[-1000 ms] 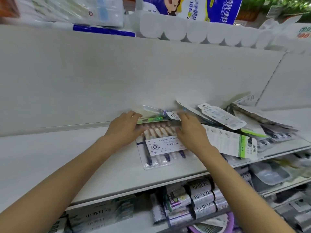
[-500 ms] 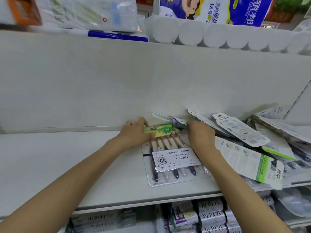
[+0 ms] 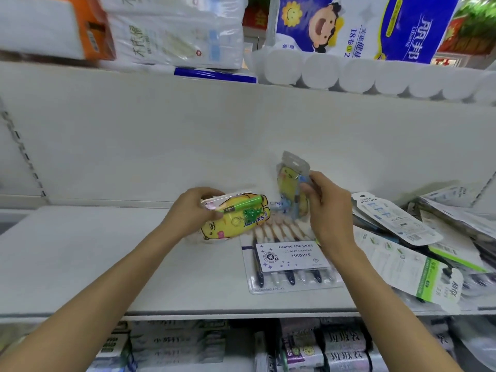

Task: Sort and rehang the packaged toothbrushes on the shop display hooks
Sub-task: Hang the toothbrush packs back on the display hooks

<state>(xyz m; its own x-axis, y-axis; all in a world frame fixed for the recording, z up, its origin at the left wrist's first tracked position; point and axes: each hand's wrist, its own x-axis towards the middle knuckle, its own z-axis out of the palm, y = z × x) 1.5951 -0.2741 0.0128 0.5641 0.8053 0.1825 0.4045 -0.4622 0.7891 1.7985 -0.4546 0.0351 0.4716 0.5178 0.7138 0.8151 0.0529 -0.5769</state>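
Note:
My left hand [image 3: 192, 212] grips a yellow cartoon-shaped toothbrush pack with a green brush [image 3: 236, 217], held flat just above the white shelf [image 3: 107, 264]. My right hand [image 3: 328, 208] holds a second yellow pack with a blue brush [image 3: 291, 183], tilted upright with its hang tab on top. Below both hands a clear multi-pack of dark-handled toothbrushes [image 3: 291, 264] lies flat on the shelf. A heap of other packaged toothbrushes [image 3: 408, 237] lies at the right. No display hooks are in view.
The shelf's white back panel [image 3: 241, 135] rises behind the hands. Toilet-paper rolls [image 3: 357, 73] and tissue packs [image 3: 174, 30] sit on the shelf above. Rolled bags [image 3: 341, 345] fill the shelf below.
Both hands have lifted off the pile, each with a yellow pack. The left pack moved left and turned face up; the right pack was raised upright. The camera moved closer.

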